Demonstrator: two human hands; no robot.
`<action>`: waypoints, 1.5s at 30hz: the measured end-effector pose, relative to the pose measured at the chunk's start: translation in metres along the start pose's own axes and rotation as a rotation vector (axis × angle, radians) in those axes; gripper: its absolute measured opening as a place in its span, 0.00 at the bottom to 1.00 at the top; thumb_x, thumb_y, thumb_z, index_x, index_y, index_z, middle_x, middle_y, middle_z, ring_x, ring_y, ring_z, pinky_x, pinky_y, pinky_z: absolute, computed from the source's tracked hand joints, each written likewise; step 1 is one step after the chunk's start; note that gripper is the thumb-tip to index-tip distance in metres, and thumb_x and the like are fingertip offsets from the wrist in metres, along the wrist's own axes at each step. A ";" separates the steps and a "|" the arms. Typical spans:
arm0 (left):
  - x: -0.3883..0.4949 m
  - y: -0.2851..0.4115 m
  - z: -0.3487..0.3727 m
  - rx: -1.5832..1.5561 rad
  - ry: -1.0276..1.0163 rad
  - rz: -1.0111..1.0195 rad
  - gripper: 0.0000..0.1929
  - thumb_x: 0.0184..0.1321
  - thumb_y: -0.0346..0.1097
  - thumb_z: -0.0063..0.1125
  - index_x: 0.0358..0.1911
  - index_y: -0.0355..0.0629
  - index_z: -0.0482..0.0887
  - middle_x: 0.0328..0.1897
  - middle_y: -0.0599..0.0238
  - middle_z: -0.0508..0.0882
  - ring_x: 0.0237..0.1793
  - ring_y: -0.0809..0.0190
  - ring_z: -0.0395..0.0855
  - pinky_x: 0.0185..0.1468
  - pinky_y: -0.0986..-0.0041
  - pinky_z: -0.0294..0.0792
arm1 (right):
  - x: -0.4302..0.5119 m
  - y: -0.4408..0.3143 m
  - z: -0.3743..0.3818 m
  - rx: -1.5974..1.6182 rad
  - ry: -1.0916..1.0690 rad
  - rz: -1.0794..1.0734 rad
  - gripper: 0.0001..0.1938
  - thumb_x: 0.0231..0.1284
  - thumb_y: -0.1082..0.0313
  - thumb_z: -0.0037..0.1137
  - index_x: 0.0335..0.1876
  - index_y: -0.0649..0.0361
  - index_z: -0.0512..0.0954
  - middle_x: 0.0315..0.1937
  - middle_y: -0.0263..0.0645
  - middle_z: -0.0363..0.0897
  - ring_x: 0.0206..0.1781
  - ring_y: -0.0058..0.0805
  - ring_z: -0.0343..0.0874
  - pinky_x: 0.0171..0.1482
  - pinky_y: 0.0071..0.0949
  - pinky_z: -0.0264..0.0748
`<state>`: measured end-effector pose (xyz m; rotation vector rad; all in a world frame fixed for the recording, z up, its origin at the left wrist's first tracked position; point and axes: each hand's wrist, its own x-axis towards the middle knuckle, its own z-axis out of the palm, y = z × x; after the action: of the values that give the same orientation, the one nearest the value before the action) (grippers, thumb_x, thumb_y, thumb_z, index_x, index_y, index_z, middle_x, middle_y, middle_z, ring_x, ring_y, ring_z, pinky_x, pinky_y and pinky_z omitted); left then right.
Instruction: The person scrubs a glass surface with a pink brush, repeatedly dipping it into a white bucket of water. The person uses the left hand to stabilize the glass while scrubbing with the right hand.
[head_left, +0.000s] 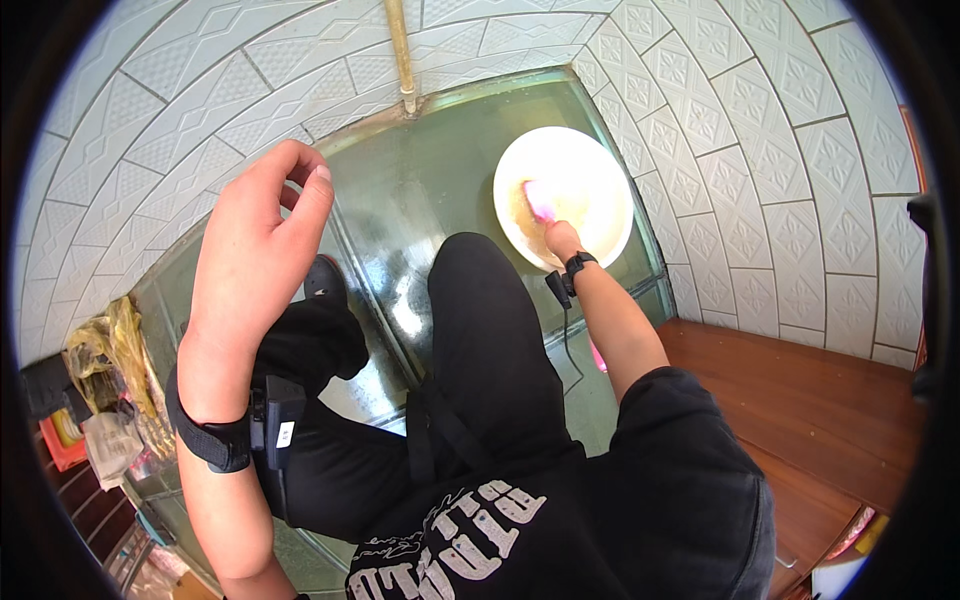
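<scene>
A white round basin (611, 225) stands on the green tiled floor before me, its inside washed out by glare. My right hand (562, 238) reaches over its near rim and grips a pink-and-white item (538, 201); its kind is lost in the glare. Inside the basin the left part looks brownish and wet. My left hand (262, 217) is raised at the left, close to the camera, with fingers loosely curled and the thumb apart from the palm. Nothing shows in it, though its inner side is mostly hidden.
White embossed wall tiles (720, 97) enclose the corner, and a pipe (401, 56) meets the floor at the back. A brown wooden cabinet (795, 397) is at my right. Yellowish plastic bags (112, 352) and other goods crowd the left. A black cable (571, 349) hangs from the right wrist device.
</scene>
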<state>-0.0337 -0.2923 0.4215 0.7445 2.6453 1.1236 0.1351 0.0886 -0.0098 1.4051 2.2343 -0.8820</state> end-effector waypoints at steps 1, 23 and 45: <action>0.000 0.000 0.000 -0.004 -0.005 -0.007 0.11 0.67 0.37 0.53 0.38 0.34 0.79 0.31 0.59 0.83 0.28 0.62 0.79 0.34 0.68 0.71 | -0.002 -0.001 0.000 0.049 0.102 0.067 0.29 0.74 0.48 0.37 0.51 0.70 0.81 0.51 0.63 0.80 0.57 0.59 0.78 0.59 0.45 0.73; 0.012 -0.001 0.001 0.025 -0.057 0.006 0.12 0.66 0.40 0.52 0.39 0.36 0.79 0.34 0.55 0.83 0.35 0.51 0.80 0.41 0.63 0.72 | -0.110 -0.140 -0.109 0.976 -0.529 -0.278 0.20 0.79 0.47 0.37 0.27 0.46 0.61 0.17 0.20 0.50 0.15 0.12 0.46 0.17 0.18 0.41; -0.034 -0.079 -0.173 -0.138 0.220 -0.412 0.16 0.71 0.48 0.49 0.50 0.48 0.83 0.43 0.73 0.85 0.41 0.73 0.81 0.47 0.79 0.67 | -0.165 -0.293 -0.098 0.562 -0.800 -0.395 0.34 0.71 0.31 0.40 0.15 0.48 0.57 0.11 0.25 0.53 0.12 0.17 0.52 0.18 0.20 0.49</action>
<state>-0.0933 -0.4649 0.4848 0.0434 2.6782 1.3038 -0.0517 -0.0481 0.2529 0.5657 1.6887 -1.9054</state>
